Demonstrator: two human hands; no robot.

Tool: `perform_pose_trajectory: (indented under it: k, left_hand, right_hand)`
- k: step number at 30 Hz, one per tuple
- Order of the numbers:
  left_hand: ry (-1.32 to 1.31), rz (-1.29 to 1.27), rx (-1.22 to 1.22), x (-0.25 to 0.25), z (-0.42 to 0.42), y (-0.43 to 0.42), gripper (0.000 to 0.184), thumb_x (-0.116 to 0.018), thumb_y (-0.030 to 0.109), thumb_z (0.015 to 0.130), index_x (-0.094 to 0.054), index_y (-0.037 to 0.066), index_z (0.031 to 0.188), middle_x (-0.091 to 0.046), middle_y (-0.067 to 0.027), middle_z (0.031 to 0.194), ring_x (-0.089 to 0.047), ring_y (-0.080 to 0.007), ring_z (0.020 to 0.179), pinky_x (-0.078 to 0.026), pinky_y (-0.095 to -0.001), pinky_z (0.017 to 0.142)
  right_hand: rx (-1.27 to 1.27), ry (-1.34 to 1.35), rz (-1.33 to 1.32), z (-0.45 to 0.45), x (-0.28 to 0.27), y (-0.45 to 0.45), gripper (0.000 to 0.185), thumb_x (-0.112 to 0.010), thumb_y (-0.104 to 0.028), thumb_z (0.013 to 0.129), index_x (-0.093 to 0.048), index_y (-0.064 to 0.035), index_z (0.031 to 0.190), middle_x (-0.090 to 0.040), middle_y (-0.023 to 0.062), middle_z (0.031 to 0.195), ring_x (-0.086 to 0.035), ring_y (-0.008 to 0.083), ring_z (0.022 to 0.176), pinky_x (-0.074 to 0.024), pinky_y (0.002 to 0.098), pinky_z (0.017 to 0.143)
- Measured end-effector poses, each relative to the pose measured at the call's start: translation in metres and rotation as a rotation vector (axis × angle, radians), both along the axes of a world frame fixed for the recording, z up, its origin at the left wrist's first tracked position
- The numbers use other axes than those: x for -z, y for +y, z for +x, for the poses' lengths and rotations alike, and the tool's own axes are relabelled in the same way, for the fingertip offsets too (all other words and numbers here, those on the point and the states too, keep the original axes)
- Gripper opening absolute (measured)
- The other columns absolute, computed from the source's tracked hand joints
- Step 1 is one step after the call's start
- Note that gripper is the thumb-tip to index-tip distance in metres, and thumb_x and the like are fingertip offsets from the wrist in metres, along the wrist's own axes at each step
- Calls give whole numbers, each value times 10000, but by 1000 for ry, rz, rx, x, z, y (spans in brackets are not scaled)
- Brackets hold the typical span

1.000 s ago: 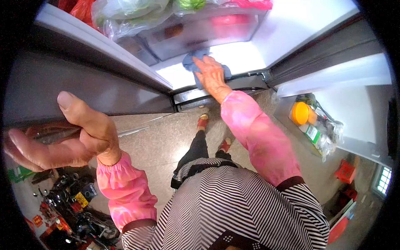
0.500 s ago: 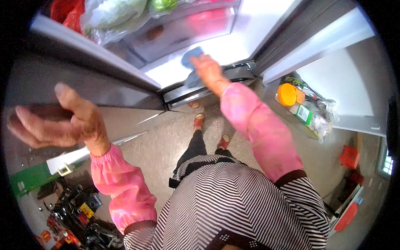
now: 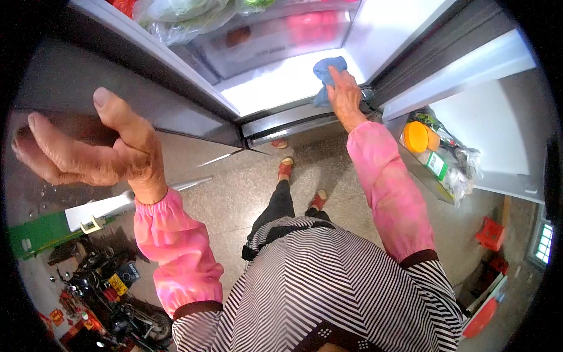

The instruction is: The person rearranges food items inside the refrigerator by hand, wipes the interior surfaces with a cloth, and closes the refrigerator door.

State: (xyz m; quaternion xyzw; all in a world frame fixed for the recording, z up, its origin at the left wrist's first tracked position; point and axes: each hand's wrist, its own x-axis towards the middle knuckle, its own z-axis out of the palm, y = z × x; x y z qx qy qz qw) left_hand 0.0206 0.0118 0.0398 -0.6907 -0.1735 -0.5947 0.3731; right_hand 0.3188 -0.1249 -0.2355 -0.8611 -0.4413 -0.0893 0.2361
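Note:
A blue cloth (image 3: 329, 69) is bunched under the fingers of my right hand (image 3: 346, 94). It lies against the front right corner of the fridge's bright white bottom surface (image 3: 264, 88), and part of it hangs over the front edge. My left hand (image 3: 99, 146) is raised at the left with thumb and fingers apart, holding nothing. It is near the dark outer face of the left fridge door (image 3: 117, 88); whether it touches the door I cannot tell. A clear drawer (image 3: 264, 41) sits above the white surface.
Plastic-bagged vegetables (image 3: 182, 17) fill the shelf above the drawer. On the right, the open door's bin (image 3: 431, 176) holds a jar with an orange lid (image 3: 415, 136) and several packets. A motorcycle (image 3: 129, 305) stands lower left; a red stool-like object (image 3: 490, 233) is at right.
My right hand has moved the cloth to the right, toward the front right corner of the fridge's bottom surface. My left hand stays raised and spread, and the view has shifted slightly.

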Motion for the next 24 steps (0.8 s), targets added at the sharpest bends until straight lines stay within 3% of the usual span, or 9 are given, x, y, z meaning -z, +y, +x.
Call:
perform_pose_trajectory:
  k: [5, 10, 13, 19, 21, 24]
  left_hand:
    - [-42, 12, 115, 0, -2, 9, 607, -734, 220, 726, -496, -2, 1238, -417, -237, 1239, -422, -362, 1134, -429, -427, 915]
    - [2, 6, 54, 0, -3, 6, 637, -734, 188, 734, -455, -7, 1272, -413, -230, 1270, -409, -348, 1165, -399, -422, 954]
    - [6, 13, 159, -1, -1, 12, 642, -735, 187, 736, -448, -11, 1276, -422, -230, 1274, -395, -351, 1185, -376, -431, 975]
    - [-19, 4, 126, 1, 0, 8, 629, -724, 202, 748, -451, -13, 1272, -437, -229, 1260, -383, -364, 1195, -374, -445, 980]
    - [-13, 2, 63, 2, -3, 5, 618, -721, 222, 752, -462, -10, 1263, -434, -234, 1259, -383, -370, 1193, -380, -446, 975]
    - [-21, 18, 22, 1, -3, 6, 595, -705, 244, 759, -482, -11, 1249, -415, -246, 1275, -391, -375, 1190, -376, -449, 970]
  right_hand:
    - [-120, 73, 34, -9, -2, 22, 528, -724, -141, 703, -573, -180, 1208, -572, 120, 952, -557, 314, 962, -483, 411, 809]
    - [-263, 126, -56, -34, -9, 66, 527, -727, -181, 709, -583, -179, 1215, -599, 159, 1098, -558, 329, 1041, -474, 416, 880]
    - [-354, 111, -64, -50, -8, 89, 519, -730, -193, 710, -586, -162, 1208, -582, 189, 1159, -551, 336, 1075, -468, 416, 899]
    - [-547, 50, -31, -86, -8, 109, 493, -689, -109, 678, -604, -142, 1162, -588, 148, 971, -575, 334, 930, -488, 429, 792]
    - [-565, 27, 111, -96, -3, 108, 335, -571, -45, 724, -643, -120, 1043, -601, 168, 909, -587, 335, 876, -499, 431, 737]
    - [-581, -34, 40, -114, -6, 89, 264, -560, -33, 734, -623, -92, 984, -590, 158, 892, -584, 325, 880, -507, 406, 691]
